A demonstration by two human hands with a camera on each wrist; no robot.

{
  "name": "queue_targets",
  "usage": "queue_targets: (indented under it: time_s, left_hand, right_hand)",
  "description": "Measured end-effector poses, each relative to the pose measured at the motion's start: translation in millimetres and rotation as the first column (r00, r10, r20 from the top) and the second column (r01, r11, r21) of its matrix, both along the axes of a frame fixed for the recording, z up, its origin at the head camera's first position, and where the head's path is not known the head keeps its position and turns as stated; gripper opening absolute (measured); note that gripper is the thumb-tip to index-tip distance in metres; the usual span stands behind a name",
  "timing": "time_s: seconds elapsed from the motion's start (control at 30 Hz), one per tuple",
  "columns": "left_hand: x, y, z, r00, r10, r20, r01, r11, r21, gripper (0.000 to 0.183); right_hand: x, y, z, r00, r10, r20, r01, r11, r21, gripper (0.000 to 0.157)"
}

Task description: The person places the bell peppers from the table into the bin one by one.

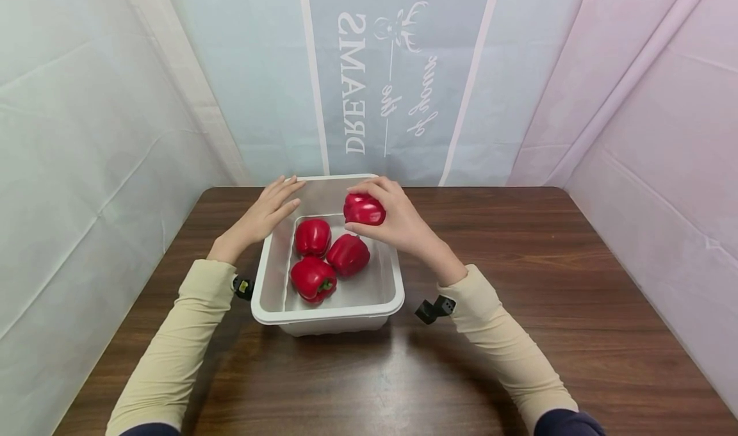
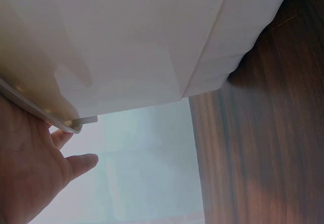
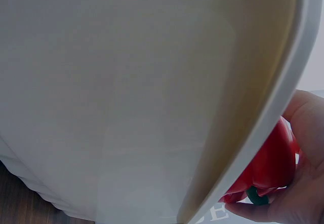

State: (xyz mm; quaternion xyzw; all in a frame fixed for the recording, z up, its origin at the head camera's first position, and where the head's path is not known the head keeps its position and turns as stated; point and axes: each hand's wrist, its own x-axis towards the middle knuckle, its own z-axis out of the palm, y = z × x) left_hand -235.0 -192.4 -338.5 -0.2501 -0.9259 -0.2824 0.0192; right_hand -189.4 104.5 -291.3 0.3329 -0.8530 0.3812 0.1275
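Note:
In the head view my right hand (image 1: 398, 218) grips a red bell pepper (image 1: 364, 210) over the far right part of a white plastic tub (image 1: 327, 312). The right wrist view shows the green stem of that held bell pepper (image 3: 273, 165) beside the thumb. My left hand (image 1: 262, 215) is at the tub's far left rim, its fingers extended and holding nothing. Inside the tub lie three more red peppers: one at the back left (image 1: 313, 237), one to its right (image 1: 348, 255), and a front one (image 1: 314, 279) with its green stem showing.
The tub stands on a dark brown wooden table (image 1: 519, 282). Pale cloth walls enclose the sides, and a light blue printed curtain (image 1: 398, 77) hangs behind the table. Small black cameras (image 1: 435, 309) sit at both wrists.

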Motion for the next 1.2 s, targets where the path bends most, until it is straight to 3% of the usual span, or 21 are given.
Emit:
queue_targets:
  time_s: [0.4, 0.7, 1.2]
  left_hand:
    - [0.2, -0.3, -2.7, 1.0, 0.0, -0.01, 0.0, 1.0, -0.005, 0.054]
    - [4.3, 0.6, -2.4, 1.0, -0.006, -0.015, 0.006, 1.0, 0.005, 0.053]
    - [5.2, 1.5, -2.5, 1.0, -0.007, -0.009, 0.007, 1.0, 0.014, 0.054]
  right_hand:
    - [4.3, -2.2, -2.8, 0.999, 0.018, 0.03, -0.018, 1.0, 0.005, 0.053]
    - [6.2, -0.4, -0.9, 0.996, 0.02, -0.086, -0.02, 1.0, 0.0, 0.046]
    - [4.6, 4.2, -11.0, 0.994, 0.032, -0.109, -0.033, 0.999, -0.005, 0.042]
